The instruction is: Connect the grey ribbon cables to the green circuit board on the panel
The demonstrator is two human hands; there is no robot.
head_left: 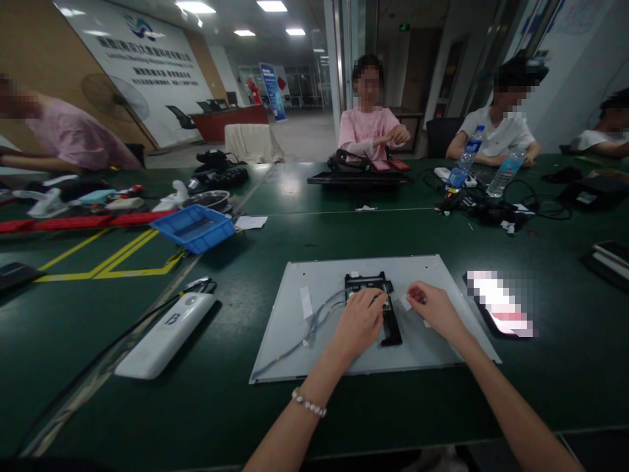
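A flat grey panel [319, 275] lies on the table in front of me. On its middle sits a black plastic frame [392, 331], partly hidden under my left hand. My left hand [360, 320] bends its fingers down over this frame and seems to hold it. Just to the right, above the panel, my right hand [435, 308] is closed in a pinch, with a small white scrap [405, 303] at the fingertips. Thin grey cables [322, 311] run from the frame to the panel's near left corner. A white strip [306, 303] lies left of them.
A lit phone [498, 305] lies right of the panel. To the left are a white power bank [167, 334] with a black cable and a blue bin [194, 228]. Farther back stand a dark flat screen [361, 178] and two water bottles [466, 157]. Several people sit around the table.
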